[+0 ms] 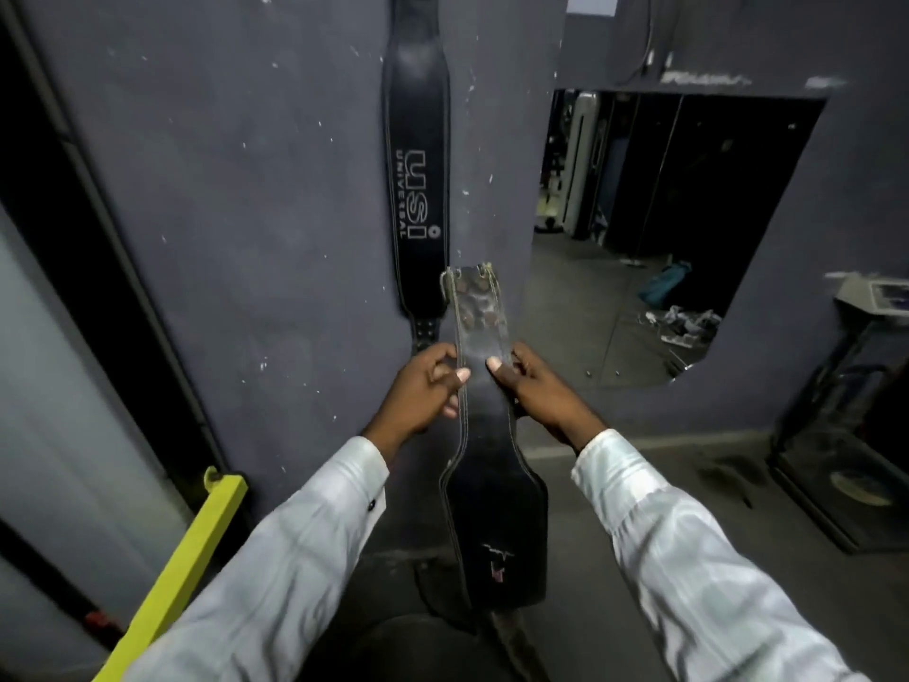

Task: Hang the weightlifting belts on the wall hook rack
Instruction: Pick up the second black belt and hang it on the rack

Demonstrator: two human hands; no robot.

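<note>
Before the grey wall [221, 189], both hands [427, 386] [538, 388] pinch a black belt [494, 504].

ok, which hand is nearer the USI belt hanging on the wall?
Left. The left hand is just below the hanging belt; the right hand is farther right, across the held belt.

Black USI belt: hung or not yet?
Hung. The black leather USI belt hangs flat down the grey wall; its top leaves the frame, hook unseen.
</note>
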